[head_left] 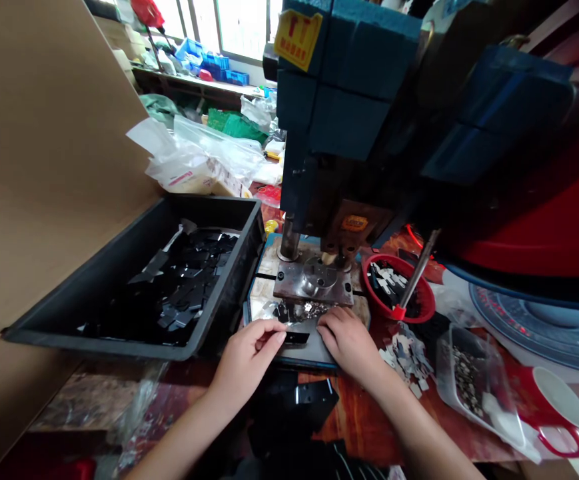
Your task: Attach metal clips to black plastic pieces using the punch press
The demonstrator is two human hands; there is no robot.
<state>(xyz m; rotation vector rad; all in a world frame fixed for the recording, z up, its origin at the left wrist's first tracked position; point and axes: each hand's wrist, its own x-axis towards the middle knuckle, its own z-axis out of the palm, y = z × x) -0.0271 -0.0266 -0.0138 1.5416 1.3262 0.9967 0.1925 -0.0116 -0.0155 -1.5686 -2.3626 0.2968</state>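
My left hand (256, 343) pinches a flat black plate (296, 338) by its left end, between thumb and fingertips. It is held over the front of the press base, in front of the metal die block (314, 283). My right hand (344, 337) is on the right side of the same base, fingers bent and close together. Its fingertips point down at small metal bits (309, 308), and what lies under them is hidden. Above the die stands the dark blue press (339, 120), its ram apart from the round die insert.
At left, a black bin (196, 340) holds many black plates. To the right are a red bowl (429, 310) of parts, loose metal pieces (409, 360), a clear tub (444, 373) and a red mug (544, 400). More black parts (314, 400) lie at the front edge.
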